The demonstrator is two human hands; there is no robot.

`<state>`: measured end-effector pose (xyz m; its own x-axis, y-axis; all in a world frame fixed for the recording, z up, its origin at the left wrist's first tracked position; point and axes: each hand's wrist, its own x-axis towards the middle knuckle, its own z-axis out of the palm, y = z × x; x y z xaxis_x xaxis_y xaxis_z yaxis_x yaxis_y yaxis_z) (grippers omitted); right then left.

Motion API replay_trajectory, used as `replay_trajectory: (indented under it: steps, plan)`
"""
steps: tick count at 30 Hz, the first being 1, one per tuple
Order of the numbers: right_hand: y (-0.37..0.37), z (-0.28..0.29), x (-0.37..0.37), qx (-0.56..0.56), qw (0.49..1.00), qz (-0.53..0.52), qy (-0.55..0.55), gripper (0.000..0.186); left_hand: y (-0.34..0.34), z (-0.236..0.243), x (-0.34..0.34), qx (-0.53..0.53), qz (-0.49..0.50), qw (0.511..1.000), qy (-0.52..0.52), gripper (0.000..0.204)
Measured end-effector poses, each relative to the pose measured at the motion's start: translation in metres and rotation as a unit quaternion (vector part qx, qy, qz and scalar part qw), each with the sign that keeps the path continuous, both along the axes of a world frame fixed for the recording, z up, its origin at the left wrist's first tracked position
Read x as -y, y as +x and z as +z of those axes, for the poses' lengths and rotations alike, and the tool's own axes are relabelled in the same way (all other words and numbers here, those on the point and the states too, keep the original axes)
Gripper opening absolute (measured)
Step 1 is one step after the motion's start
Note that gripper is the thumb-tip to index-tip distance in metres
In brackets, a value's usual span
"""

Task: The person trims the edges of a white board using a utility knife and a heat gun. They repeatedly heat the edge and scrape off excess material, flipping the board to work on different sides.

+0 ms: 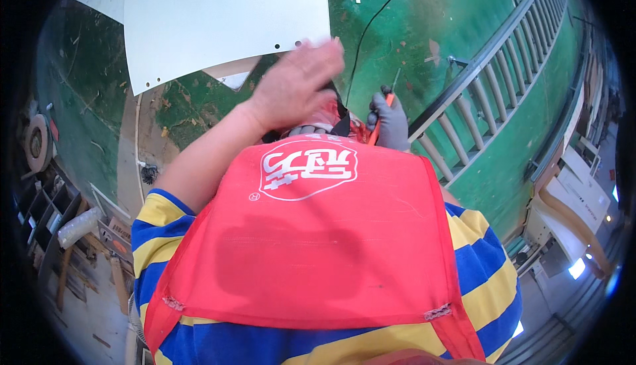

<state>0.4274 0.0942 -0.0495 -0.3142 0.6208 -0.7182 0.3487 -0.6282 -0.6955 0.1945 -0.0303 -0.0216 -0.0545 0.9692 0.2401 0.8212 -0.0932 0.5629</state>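
Note:
My left hand point(298, 81) is bare and slightly blurred, its fingers stretched out above the lower part of my red apron point(318, 246). It holds nothing that I can see. Just below it, grey ribbed material point(313, 129) and a black strap point(342, 123) show at the apron. My right hand point(393, 123) wears a grey glove and is closed round a screwdriver point(384, 116) with an orange handle, its thin shaft pointing away from me. Ahead of my left hand, a large white panel point(225, 14) has small dark holes along its near edge.
A long metal ladder point(493, 83) slants across the green floor point(377, 40) on my right. A thin black cable point(366, 34) runs along the floor. Tape rolls point(38, 143) and a shelf of bits lie at the left; boards point(576, 189) stand at the right.

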Motion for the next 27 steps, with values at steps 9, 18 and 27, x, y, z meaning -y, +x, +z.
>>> replay_trajectory:
  steps: [9, 18, 27]
  plan:
    - [-0.071, 0.059, -0.038, 0.004, 0.735, 0.464, 0.494, 0.044, -0.121, -0.038, 0.032, -0.177, 0.438, 0.880, 0.045, 0.045]
    - [-0.092, 0.060, -0.045, 0.042, 0.692, 0.530, 0.488, 0.041, -0.115, -0.034, 0.029, -0.161, 0.456, 0.875, 0.026, 0.046]
    - [-0.105, 0.061, -0.046, 0.048, 0.668, 0.535, 0.515, 0.039, -0.115, -0.033, 0.029, -0.170, 0.457, 0.873, 0.019, 0.045]
